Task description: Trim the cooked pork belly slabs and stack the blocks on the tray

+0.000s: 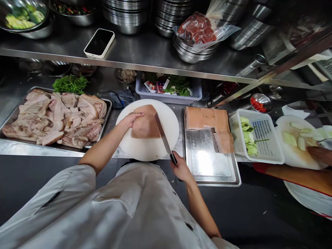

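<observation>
A slab of pork belly (146, 124), skin side up, lies on a round white cutting board (124, 147) in front of me. My left hand (131, 120) grips the slab at its left edge, thumb on top; some of its fingers are hidden. My right hand (181, 167) is closed around the black handle of a knife (163, 135). The blade slants up and left along the slab's right side; whether it touches the meat I cannot tell. Right of the board, a metal tray (202, 176) holds several squared pork belly pieces (198, 117) along its back and right side.
Cooked pork pieces fill a tray (109, 107) at left, with green leaves (70, 84) behind. A grey bin (168, 99) of scraps stands behind the board, under a steel shelf (145, 52). At right are a white basket (269, 152) and a co-worker's hand (320, 154).
</observation>
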A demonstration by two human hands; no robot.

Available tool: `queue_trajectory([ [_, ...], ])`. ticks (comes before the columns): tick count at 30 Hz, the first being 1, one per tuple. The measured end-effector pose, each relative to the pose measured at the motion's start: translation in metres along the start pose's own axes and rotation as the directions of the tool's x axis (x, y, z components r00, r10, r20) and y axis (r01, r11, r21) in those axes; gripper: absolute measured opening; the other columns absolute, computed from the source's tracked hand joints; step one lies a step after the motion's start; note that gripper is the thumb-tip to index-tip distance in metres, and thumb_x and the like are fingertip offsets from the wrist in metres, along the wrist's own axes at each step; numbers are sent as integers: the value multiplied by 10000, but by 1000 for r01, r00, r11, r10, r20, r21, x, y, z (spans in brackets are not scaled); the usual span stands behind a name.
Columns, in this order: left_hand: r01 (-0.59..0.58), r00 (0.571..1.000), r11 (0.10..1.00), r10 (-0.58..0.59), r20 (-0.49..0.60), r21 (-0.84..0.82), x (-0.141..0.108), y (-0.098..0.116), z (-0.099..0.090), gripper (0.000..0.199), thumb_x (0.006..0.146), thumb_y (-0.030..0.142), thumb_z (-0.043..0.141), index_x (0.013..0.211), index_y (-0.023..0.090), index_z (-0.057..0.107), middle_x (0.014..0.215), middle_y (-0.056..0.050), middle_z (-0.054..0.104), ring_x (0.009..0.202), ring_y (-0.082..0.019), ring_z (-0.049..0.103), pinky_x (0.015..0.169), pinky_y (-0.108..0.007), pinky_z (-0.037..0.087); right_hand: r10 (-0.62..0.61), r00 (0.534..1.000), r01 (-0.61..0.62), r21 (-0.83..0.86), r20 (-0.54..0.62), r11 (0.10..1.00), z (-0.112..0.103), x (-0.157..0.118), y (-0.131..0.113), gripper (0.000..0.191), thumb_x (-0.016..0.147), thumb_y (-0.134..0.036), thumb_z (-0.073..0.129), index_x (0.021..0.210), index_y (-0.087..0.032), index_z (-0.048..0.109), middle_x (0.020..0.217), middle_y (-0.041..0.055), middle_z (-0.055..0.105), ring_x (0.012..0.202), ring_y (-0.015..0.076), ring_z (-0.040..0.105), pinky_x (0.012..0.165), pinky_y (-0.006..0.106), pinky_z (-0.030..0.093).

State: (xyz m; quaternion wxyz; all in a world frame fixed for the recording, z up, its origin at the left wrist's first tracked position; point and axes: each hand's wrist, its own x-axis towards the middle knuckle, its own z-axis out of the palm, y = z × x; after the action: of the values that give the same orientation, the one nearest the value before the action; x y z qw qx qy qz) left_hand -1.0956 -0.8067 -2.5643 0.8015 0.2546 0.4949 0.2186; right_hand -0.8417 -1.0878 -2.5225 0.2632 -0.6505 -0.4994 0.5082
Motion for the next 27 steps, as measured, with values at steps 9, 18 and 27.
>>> queue_trajectory([
  [9,-475,620,51,728,293,878,-59,19,42,562,690,364,817,1185,158,649,1117,-107,717,1055,-323,673,942,-450,562,126,990,-50,684,-62,728,12,-25,31,230,777,-284,736,847,-234,523,597,-97,511,367,72,434,354,211,392],
  [18,-623,485,-505,349,802,597,-15,-96,-6,454,968,101,417,1351,164,653,1162,-176,746,1045,-290,682,885,-444,528,275,961,-172,808,13,564,-9,-44,100,376,715,-387,830,807,-237,498,623,-86,560,359,66,421,326,206,388],
  [27,-495,667,-338,444,599,801,-63,-94,36,621,899,431,684,1420,103,603,1334,-211,668,1227,-401,558,1027,-573,435,398,885,-272,428,-239,862,-15,-21,98,574,794,-764,713,832,-237,486,565,-79,530,387,97,474,386,225,383],
])
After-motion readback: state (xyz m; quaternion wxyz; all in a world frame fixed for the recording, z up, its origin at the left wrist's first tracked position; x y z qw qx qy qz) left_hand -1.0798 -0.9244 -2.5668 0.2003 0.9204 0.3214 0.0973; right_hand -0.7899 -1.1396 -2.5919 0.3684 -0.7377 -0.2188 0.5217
